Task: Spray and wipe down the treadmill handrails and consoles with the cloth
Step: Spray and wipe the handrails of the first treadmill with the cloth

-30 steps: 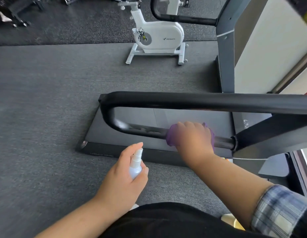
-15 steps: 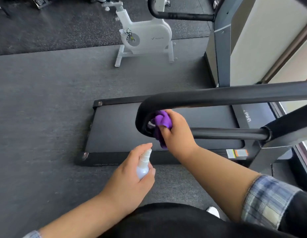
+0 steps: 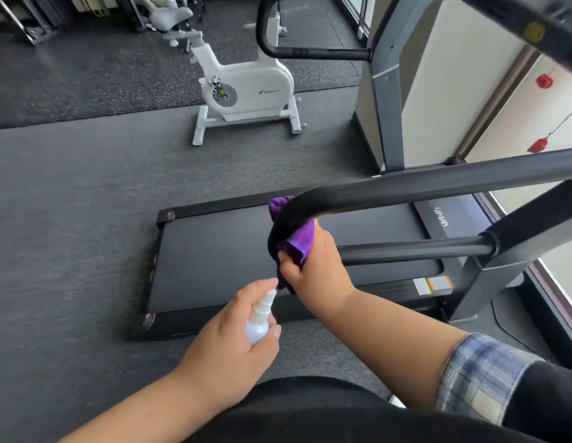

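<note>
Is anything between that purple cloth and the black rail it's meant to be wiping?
Nothing visible. The right hand presses the purple cloth straight onto the curved end of the handrail. The left hand holds the spray bottle lower down, apart.

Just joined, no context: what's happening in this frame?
A person is cleaning a treadmill. The right hand presses a purple cloth around the curved end of the black handrail. The left hand holds a small white spray bottle below it, nozzle toward the cloth; no spray is visible. The treadmill deck lies underneath, and a white exercise bike stands beyond.
</note>
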A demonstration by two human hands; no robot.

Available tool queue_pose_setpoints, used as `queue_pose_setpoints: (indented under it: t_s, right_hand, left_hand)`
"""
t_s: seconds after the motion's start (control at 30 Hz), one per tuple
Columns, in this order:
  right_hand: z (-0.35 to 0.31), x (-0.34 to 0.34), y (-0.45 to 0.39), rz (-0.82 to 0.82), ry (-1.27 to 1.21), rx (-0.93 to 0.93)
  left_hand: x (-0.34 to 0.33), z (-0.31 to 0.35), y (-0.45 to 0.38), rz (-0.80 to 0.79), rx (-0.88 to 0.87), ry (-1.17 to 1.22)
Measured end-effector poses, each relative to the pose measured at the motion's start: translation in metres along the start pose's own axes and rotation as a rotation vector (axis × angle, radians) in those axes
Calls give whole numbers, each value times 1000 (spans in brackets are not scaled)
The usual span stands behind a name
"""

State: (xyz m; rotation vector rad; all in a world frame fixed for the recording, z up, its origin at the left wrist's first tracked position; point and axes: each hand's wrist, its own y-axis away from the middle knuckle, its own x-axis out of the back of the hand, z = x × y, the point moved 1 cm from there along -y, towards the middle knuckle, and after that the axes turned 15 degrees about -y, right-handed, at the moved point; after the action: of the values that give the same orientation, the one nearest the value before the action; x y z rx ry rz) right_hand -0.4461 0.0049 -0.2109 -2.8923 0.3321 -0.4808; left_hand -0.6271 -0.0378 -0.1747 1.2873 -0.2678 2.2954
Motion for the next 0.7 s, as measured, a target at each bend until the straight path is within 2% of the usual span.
queue_pose_setpoints:
  t_s: [0.13, 0.3, 0.4, 0.47, 0.57, 0.7]
  right_hand:
    - [30, -3, 5, -62, 539, 67]
    - [43, 15, 13, -194, 913, 91]
    - [49, 39, 19, -267, 1033, 93]
    - [54, 59, 23, -273, 1040, 34]
    - [68, 81, 28, -162, 949, -44]
    - [63, 85, 20, 43, 417, -15]
  left_hand:
    - [-1, 1, -7, -5, -57, 7]
    - [-9, 12, -21, -18, -116, 27]
    - [-14, 21, -30, -25, -151, 45]
    - [-16, 25, -33, -27, -171, 47]
    - [-19, 24, -33, -34, -186, 39]
    - [-23, 17, -26, -49, -179, 33]
